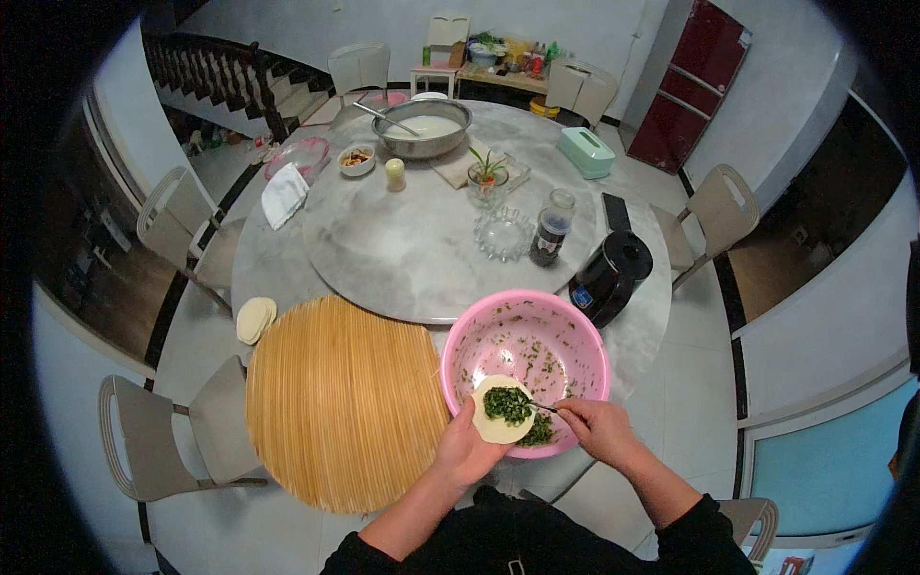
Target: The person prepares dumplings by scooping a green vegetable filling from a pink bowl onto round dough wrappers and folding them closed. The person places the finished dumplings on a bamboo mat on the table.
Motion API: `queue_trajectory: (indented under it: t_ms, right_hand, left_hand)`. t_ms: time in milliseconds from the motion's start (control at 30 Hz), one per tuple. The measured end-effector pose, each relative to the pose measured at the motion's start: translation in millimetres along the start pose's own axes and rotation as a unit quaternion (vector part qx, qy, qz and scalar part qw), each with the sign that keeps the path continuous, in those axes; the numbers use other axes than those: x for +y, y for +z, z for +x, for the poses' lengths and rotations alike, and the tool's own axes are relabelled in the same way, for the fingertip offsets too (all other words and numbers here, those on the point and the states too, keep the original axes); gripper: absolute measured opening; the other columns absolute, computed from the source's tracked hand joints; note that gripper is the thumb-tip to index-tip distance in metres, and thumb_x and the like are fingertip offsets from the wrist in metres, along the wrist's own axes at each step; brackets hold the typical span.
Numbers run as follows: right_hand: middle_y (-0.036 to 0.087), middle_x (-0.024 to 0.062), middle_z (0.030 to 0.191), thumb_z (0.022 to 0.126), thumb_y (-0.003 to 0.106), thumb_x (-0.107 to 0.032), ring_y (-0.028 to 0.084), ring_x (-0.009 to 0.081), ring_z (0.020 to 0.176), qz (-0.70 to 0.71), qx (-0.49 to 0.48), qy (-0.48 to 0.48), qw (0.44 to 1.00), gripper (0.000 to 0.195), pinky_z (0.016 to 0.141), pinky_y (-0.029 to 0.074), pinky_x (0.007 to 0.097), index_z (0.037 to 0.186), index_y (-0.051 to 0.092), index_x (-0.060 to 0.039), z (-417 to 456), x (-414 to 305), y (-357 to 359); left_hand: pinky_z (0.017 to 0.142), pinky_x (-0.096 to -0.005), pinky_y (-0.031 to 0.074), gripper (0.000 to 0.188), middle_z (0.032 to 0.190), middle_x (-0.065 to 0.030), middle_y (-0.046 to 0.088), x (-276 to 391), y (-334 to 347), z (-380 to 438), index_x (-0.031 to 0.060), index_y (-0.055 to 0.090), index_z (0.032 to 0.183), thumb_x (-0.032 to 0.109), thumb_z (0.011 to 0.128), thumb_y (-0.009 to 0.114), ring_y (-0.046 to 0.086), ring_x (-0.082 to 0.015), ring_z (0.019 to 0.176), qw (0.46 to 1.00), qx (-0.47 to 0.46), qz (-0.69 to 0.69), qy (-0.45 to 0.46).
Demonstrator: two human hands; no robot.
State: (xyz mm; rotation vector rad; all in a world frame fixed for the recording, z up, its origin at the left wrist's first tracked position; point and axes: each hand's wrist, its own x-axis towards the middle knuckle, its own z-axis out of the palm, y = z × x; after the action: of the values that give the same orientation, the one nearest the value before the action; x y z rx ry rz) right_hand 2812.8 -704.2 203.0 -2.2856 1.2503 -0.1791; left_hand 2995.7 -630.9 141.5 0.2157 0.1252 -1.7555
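My left hand (467, 447) holds a round dough wrapper (496, 430) over the near rim of a pink plastic basin (602, 359). Chopped green filling (506, 405) lies heaped on the wrapper. In my right hand (596, 428) is the handle of a thin metal spoon (544, 407), its far end at the filling. More chopped greens (537, 431) sit low in the basin, and bits cling to its inner wall. To the left of the basin lies a round woven mat (345, 402) of straw-coloured strips. A small stack of dough wrappers (255, 320) rests beyond its left edge.
A black electric kettle (611, 277) stands right of the basin, near a glass jar (550, 233). The round turntable (402, 244) also bears a scalloped glass dish (504, 234), a plant in a glass (487, 183), a shaker (394, 175) and a steel bowl (460, 133) of pale liquid. Chairs surround the table.
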Motion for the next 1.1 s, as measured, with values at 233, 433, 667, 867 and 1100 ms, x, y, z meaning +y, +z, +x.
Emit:
queue_trajectory:
  t_ms: [233, 433, 667, 867, 1100]
  right_hand:
    - [0.049, 0.003, 0.061, 0.067, 0.057, -0.012, 0.051, 0.021, 0.057, -0.134, 0.173, -0.16, 0.963, 0.026, 0.049, 0.04, 0.0329, 0.092, 0.062, -0.0176, -18, 2, 16]
    - [0.047, 0.0018, 0.06, 0.067, 0.057, -0.01, 0.05, 0.0196, 0.056, -0.112, 0.205, -0.174, 0.957, 0.027, 0.05, 0.039, 0.0312, 0.092, 0.062, -0.0169, -23, 2, 19]
    - [0.06, 0.0051, 0.072, 0.078, 0.056, -0.015, 0.056, 0.0238, 0.068, 0.217, 0.101, 0.035, 0.97, 0.019, 0.06, 0.045, 0.0319, 0.095, 0.062, -0.0103, -26, -5, 22]
    - [0.063, 0.0089, 0.076, 0.08, 0.051, -0.023, 0.06, 0.0276, 0.068, 0.009, 0.036, 0.098, 0.994, 0.021, 0.059, 0.047, 0.0354, 0.091, 0.063, -0.01, -13, 25, 10]
    - [0.063, 0.012, 0.075, 0.07, 0.052, -0.015, 0.061, 0.0269, 0.07, -0.33, -0.154, 0.072, 0.928, 0.021, 0.059, 0.048, 0.0396, 0.087, 0.064, -0.0144, 14, 37, 26]
  left_hand:
    - [0.102, -0.0457, 0.022, 0.049, 0.13, -0.015, 0.034, -4, -1, -1, 0.0052, 0.03, 0.127, 0.038, 0.092, 0.02, 0.031, -0.0306, 0.121, 0.998, 0.005, -0.058, -0.002]
    - [0.102, -0.046, 0.023, 0.05, 0.13, -0.0152, 0.034, -1, 0, -2, 0.0049, 0.029, 0.127, 0.038, 0.092, 0.019, 0.031, -0.0307, 0.12, 0.999, 0.015, -0.029, -0.001]
    - [0.101, -0.0466, 0.024, 0.051, 0.129, -0.0149, 0.034, 4, -15, -7, 0.0065, 0.031, 0.127, 0.041, 0.09, 0.025, 0.032, -0.0313, 0.12, 1.0, 0.025, -0.013, 0.0]
    - [0.1, -0.046, 0.026, 0.052, 0.13, -0.0156, 0.034, 22, -42, -22, 0.0067, 0.031, 0.128, 0.043, 0.09, 0.026, 0.032, -0.0324, 0.12, 0.999, 0.039, -0.03, 0.01]
    - [0.1, -0.0475, 0.025, 0.054, 0.13, -0.016, 0.033, 25, -49, -26, 0.0066, 0.03, 0.128, 0.044, 0.09, 0.025, 0.031, -0.0323, 0.121, 0.999, 0.02, -0.05, -0.008]
